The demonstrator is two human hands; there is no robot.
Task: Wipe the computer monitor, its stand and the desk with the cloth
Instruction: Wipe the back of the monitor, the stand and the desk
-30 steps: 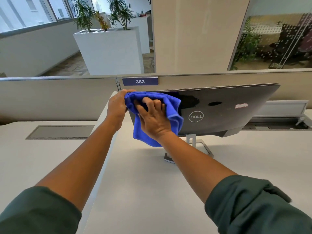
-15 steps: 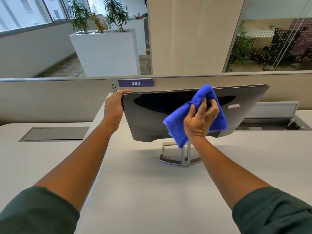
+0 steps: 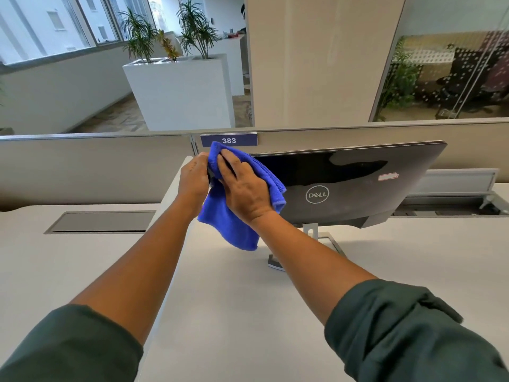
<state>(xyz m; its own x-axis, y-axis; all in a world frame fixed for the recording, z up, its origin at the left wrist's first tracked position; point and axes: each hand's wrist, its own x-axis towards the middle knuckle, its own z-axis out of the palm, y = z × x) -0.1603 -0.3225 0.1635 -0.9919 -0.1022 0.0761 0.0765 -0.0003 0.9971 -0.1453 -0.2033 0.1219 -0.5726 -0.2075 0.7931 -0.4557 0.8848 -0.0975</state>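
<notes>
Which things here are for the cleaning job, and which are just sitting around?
For the job:
blue cloth, pressed by the right hand
monitor, its corner held by the left hand
monitor stand
desk

Just sitting around:
number sign 383
white planter with plants
grey desk flap

Bright daylight from left windows (image 3: 55,26), glossy monitor back (image 3: 344,183) reflections, wide-angle edge bending

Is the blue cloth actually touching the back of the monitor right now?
Touching. In the head view the right hand presses the blue cloth flat against the monitor near its upper left corner, no gap showing.
</notes>
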